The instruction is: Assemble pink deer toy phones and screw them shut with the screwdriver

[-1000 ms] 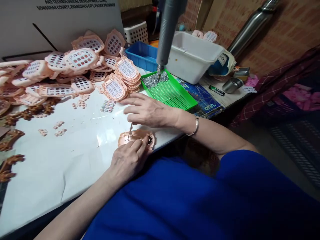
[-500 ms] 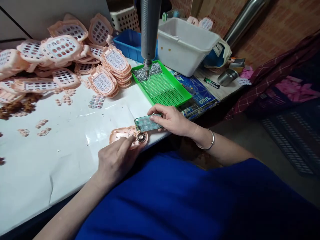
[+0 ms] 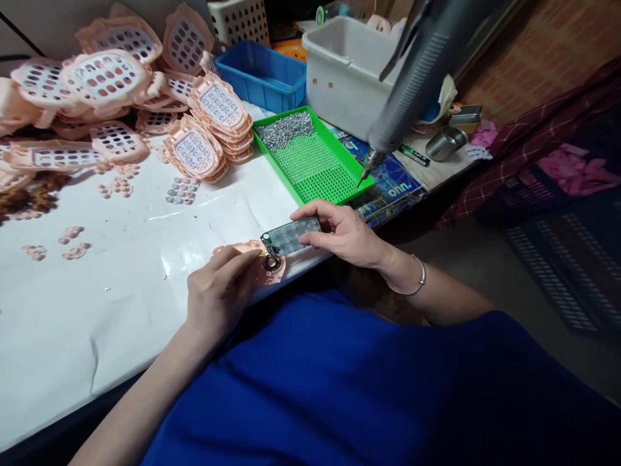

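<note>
My right hand (image 3: 339,234) holds a green circuit board (image 3: 294,235) between thumb and fingers, tilted just above the table's front edge. Below the board's left end lies a peach plastic shell (image 3: 274,274), with a small round speaker (image 3: 272,262) in it. My left hand (image 3: 223,288) is closed in a pinch over the shell, hiding much of it. A thin yellowish strand, which looks like a wire (image 3: 262,254), shows at its fingertips beside the board's corner.
A green tray (image 3: 334,189) of screws lies behind my hands, with an electric screwdriver (image 3: 388,126) hanging over its right corner. Peach shells with keypads (image 3: 196,154) are piled back left, near small button pieces (image 3: 182,190). Blue (image 3: 262,77) and white (image 3: 334,97) bins stand behind.
The hanging screwdriver has swung to the right, from the screws to the tray's corner. My right hand has tilted the circuit board, and my left fingertips have risen from the shell toward the board's corner.
</note>
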Motion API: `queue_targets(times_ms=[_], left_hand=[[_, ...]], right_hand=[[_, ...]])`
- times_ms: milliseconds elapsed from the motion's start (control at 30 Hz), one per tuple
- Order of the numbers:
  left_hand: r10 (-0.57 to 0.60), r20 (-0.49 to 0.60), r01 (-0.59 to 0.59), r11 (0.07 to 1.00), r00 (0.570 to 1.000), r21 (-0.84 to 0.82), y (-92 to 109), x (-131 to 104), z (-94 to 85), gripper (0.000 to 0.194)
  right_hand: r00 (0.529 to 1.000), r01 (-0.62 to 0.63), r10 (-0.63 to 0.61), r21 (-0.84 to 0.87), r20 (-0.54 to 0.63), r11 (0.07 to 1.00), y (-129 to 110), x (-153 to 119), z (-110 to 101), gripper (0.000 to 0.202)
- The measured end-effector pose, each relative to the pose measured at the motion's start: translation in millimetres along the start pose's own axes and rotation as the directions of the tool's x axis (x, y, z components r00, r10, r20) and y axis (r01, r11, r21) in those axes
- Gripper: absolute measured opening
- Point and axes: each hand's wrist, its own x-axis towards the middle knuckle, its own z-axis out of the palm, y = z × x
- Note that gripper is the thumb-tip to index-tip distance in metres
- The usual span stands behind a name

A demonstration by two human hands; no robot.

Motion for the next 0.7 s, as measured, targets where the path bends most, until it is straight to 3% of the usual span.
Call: queue_targets(times_ms=[100,167,300,367,467,600,700], left_hand=[[0.175,0.01,-0.175,0.973,0.985,0.148,-2,-1,-5.2,0.018],[0.26,0.085,-0.271,0.947,0.962,0.174,-2,1,-10.4,0.02],[0.329,0.265,-0.37,0.92,0.907,0.126,-1,7,-23.1,0.029],[0.342,0.305,-0.394,0.91,0.889,0.127,-1,8,-27.1,0.031],[0.335,0.284,-0.383,0.915,0.898,0.131,-3,4,-26.2,0.026],[0.224,0.126,-0.224,0.974,0.966,-0.011,-8,-5,-16.4,0.013],[0.103,0.105,-0.087,0.985,0.989,-0.149,-8,-8,-13.4,0.008]], right_hand=[[0.999,0.038,-0.038,-0.011,0.015,0.999,11,-5,-3,0.035],[0.973,0.227,-0.223,-0.079,0.064,0.971,18,-7,-4,0.025],[0.765,0.642,-0.612,-0.169,0.198,0.748,25,-7,-7,0.015],[0.681,0.732,-0.696,-0.221,0.226,0.644,24,-7,-7,0.021],[0.614,0.786,-0.734,-0.318,0.292,0.53,20,-7,-8,0.024],[0.626,0.774,-0.69,-0.4,0.364,0.491,13,-12,-10,0.021],[0.716,0.698,-0.588,-0.392,0.376,0.6,5,-12,-13,0.031]])
